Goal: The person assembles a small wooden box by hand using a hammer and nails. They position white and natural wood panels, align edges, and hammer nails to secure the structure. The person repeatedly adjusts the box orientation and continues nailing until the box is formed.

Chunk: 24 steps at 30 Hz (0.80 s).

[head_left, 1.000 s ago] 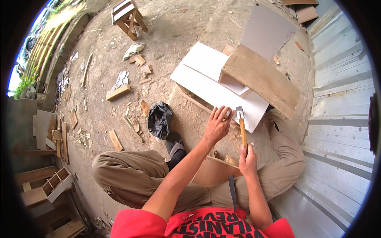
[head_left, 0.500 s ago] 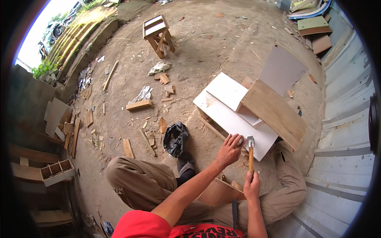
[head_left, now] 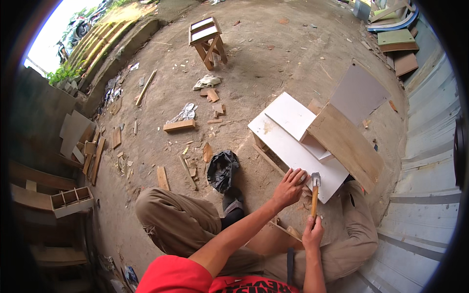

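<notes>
A hammer [head_left: 314,199] with a wooden handle and grey metal head is gripped low on its handle by my right hand [head_left: 312,233]. Its head is over the near part of a white panel on a wooden cabinet-like piece [head_left: 293,149]. My left hand [head_left: 289,189] is at the panel's near edge, just left of the hammer head. The left fingers are bent and close together; whatever is between their tips is too small to make out. A raised white box section and a brown wooden board [head_left: 349,146] form the piece's far right side.
Between my legs lies a brown wooden part [head_left: 273,238]. A black plastic bag [head_left: 223,171] sits by my foot. Wood offcuts [head_left: 179,126] litter the ground, a small stool [head_left: 205,36] stands farther off, a grey board [head_left: 360,90] lies beyond the piece, and corrugated metal [head_left: 425,195] walls the right.
The whole view has shifted slightly, so the scene sits a little farther right and lower. Against the white panel, both hands and the hammer look nearly unmoved.
</notes>
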Each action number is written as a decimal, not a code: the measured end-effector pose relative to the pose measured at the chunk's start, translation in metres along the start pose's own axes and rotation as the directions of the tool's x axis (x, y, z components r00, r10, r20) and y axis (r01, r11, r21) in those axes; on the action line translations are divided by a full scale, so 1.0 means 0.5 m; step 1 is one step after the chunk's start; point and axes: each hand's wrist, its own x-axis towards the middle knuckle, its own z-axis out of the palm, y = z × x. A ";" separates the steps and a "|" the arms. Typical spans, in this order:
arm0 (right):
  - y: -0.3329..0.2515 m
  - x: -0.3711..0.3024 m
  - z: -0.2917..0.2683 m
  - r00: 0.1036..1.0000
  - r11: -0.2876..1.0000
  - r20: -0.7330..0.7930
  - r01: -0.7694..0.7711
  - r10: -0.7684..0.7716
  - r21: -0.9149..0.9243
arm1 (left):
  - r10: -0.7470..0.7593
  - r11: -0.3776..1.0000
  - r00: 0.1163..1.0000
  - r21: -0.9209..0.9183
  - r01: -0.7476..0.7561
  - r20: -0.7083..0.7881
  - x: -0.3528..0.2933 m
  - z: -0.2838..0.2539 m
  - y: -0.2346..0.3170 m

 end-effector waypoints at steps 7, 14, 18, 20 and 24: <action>0.011 0.005 0.002 0.998 0.999 -0.043 0.051 -0.051 -0.002 | -0.003 1.000 1.000 -0.018 0.003 -0.028 0.004 0.007 0.000; -0.008 -0.001 -0.005 0.999 1.000 -0.036 -0.003 0.003 0.002 | -0.014 0.999 1.000 -0.042 0.014 -0.003 0.000 0.007 0.000; -0.001 0.003 0.000 0.998 0.999 -0.058 0.033 -0.033 -0.002 | -0.014 0.998 0.999 -0.062 0.012 -0.034 0.009 -0.003 0.006; 0.000 0.001 0.000 0.998 1.000 -0.050 0.023 -0.024 -0.001 | -0.042 0.998 0.999 -0.043 0.040 -0.027 0.013 -0.012 0.013; -0.001 -0.008 -0.005 0.996 0.998 -0.091 0.000 0.005 0.060 | -0.122 0.990 0.991 -0.069 0.125 0.051 0.045 -0.036 0.038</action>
